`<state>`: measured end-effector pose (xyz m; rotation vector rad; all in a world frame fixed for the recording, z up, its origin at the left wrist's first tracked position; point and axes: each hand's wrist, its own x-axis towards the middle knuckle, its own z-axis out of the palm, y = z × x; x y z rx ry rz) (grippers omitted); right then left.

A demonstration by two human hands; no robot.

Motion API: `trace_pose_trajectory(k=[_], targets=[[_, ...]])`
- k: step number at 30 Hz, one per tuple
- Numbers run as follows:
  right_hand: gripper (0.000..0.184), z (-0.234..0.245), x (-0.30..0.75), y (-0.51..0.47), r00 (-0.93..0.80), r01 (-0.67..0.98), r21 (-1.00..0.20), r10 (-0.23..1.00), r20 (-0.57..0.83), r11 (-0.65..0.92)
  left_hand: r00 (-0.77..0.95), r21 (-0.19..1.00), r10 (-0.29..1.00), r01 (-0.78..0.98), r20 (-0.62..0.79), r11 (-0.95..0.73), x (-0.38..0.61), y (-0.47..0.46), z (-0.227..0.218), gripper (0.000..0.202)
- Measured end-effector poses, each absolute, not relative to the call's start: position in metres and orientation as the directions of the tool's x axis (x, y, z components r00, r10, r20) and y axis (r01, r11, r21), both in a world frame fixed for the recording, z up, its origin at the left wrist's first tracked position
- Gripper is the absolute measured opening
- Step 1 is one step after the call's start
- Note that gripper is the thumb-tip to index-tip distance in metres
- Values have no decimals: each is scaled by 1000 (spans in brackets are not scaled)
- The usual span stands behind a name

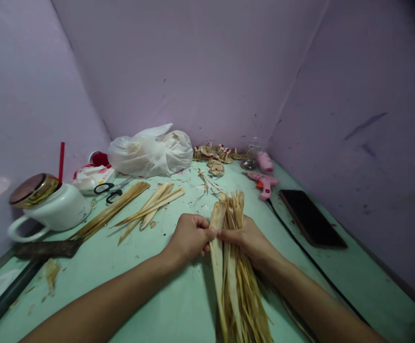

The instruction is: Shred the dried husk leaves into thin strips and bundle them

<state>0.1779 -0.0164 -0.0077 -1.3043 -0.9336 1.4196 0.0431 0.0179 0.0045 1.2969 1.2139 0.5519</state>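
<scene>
A thick bundle of dried, straw-coloured leaf strips (243,286) runs from the front edge up to the middle of the table. My right hand (248,238) is wrapped round its upper part, thumb across the front. At the bundle's left side lies one broad pale strip (217,257). My left hand (193,233) pinches the edge of that strip between thumb and fingers, its thumb close to the right thumb. Left of my hands, several cut strips (150,205) lie crossed on the green table (172,295), beside a longer sheaf of strips (114,209).
At left stand a white mug (63,209) with a gold-rimmed lid, black-handled scissors (113,193) and a hammer-like tool (46,248). A white plastic bag (153,150) and woven pieces (216,166) sit at the back. Right are a pink glue gun (263,183), its cord and a phone (311,216).
</scene>
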Motion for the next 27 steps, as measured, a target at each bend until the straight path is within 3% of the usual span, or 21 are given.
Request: trace_pose_trajectory(k=[4,10,17,21,27], targets=[[20,-9,173,-17,88,-86,-977,975,-203,-195,379,930,857,257,-348,264,46,15,6,20],[23,-2,173,-19,-50,-317,-907,960,-276,-277,439,938,830,128,-346,323,46,18,4,17],[23,1,181,-18,-30,-339,-896,955,-295,-288,447,950,839,103,-310,296,42,23,4,23],[20,0,182,-17,-44,-372,-880,952,-302,-296,484,951,822,95,-302,293,41,27,6,15],[23,11,204,-13,-26,-529,-788,934,-357,-316,284,948,908,175,-308,267,33,44,-1,6]])
